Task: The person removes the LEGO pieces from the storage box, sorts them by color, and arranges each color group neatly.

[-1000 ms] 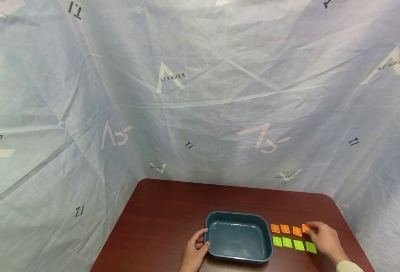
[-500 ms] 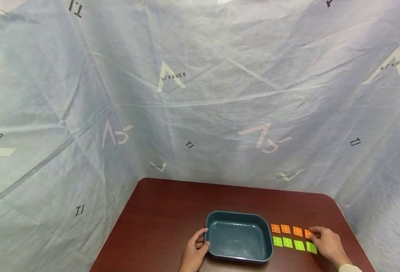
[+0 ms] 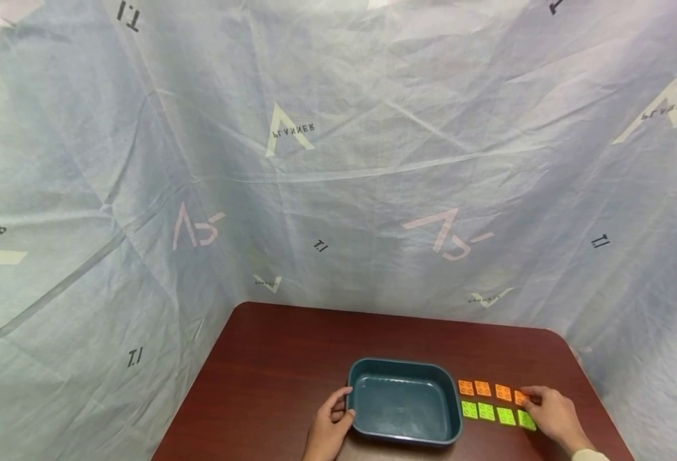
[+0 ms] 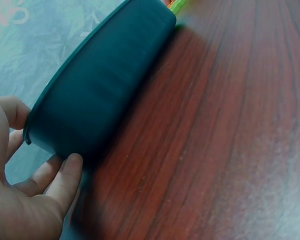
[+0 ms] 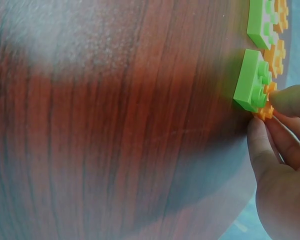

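In the head view, my left hand (image 3: 329,425) holds the left end of a dark teal plastic tub (image 3: 402,438). In the left wrist view its index finger lies at the tub's rim and its thumb at the lower corner. To the right of the tub lie a row of orange toy building blocks (image 3: 482,388) and, nearer me, a row of lime green ones (image 3: 486,412). My right hand (image 3: 553,413) pinches the rightmost orange block (image 3: 519,397), partly hidden by the fingers. The rightmost green block (image 5: 252,82) stands right beside those fingertips.
A reddish-brown wooden table (image 3: 281,365) with rounded far corners bears everything. Behind and at both sides hangs a pale grey printed cloth (image 3: 361,243). The blocks' left ends sit close to the tub's right wall.
My right hand has moved the rightmost orange block slightly right and toward me, in line with its row, then stays nearly still. My left hand and the tub have not moved.
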Demonstrator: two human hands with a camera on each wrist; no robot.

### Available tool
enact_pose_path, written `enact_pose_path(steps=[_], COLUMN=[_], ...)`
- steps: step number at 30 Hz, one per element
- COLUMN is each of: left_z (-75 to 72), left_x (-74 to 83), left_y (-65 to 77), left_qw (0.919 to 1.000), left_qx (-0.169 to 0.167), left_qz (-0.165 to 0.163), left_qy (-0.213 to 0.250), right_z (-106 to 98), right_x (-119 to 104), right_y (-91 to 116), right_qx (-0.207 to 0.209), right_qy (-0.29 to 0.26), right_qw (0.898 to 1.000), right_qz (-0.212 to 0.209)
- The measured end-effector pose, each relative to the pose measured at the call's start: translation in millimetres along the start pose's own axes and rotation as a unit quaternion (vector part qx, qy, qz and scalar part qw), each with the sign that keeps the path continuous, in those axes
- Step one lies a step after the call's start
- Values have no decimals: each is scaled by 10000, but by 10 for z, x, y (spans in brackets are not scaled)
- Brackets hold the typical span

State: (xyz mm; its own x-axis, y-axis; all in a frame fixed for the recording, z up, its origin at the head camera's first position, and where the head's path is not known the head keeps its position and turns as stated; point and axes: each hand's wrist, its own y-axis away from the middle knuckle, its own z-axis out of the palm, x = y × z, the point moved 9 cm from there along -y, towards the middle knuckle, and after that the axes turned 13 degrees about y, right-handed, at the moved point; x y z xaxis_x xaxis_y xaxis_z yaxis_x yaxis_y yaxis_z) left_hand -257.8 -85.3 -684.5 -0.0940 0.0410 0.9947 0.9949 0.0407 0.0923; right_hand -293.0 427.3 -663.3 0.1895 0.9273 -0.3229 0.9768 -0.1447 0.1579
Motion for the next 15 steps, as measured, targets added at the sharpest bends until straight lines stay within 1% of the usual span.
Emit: enact_pose_path(steps=[3,6,9,15], left_z=[-8,-6,-12,-35], left_x=[-7,0,11,38], left_y=[2,3,7,18], left_qw=[10000,10000,9999,9998], left_qx=[3,4,50,131], left_qz=[-28,12,68,135], left_qy=[-11,51,90,27], right_z=[12,9,-1,-35], right_x=[3,11,13,-23], right_y=[-2,-3,-5,16], right_qx=[-6,17,53,71], right_qy=[-72,-100,-108,-135], right_qw=[10000,9999,9999,9999], right_qz=[33,65,34,-30])
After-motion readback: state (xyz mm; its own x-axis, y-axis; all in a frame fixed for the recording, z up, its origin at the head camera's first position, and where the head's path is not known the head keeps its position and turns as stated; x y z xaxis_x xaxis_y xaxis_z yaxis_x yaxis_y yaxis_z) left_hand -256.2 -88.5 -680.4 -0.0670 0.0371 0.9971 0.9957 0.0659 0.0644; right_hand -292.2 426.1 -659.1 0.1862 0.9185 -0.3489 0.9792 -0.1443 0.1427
